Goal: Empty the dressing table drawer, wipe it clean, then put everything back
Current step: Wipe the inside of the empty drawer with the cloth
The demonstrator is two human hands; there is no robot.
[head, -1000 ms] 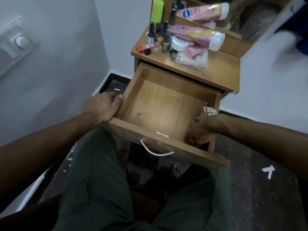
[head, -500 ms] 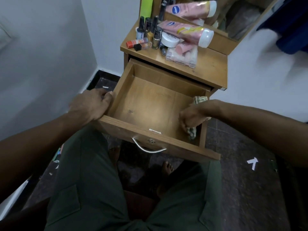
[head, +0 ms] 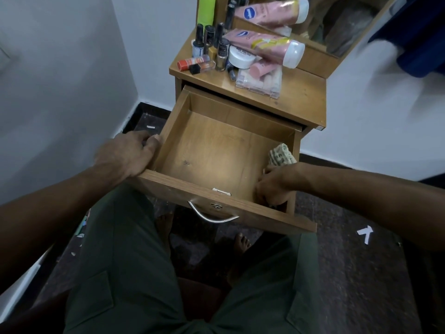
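Gripping the drawer (head: 218, 150) at its left front corner with my left hand (head: 127, 156), fingers (head: 153, 142) curled over the side wall; drawer is pulled out over my lap, inside bare wood. Right hand (head: 274, 185) is down in the front right corner, fingers closed on the cloth (head: 280, 156), which bunches up against the right wall. Bottles (head: 212, 50), tube (head: 265, 47) and jar (head: 240, 57) sit on the tabletop (head: 301, 95) behind.

Head-worn camera looks steeply down, close over the open drawer (head: 216, 150).
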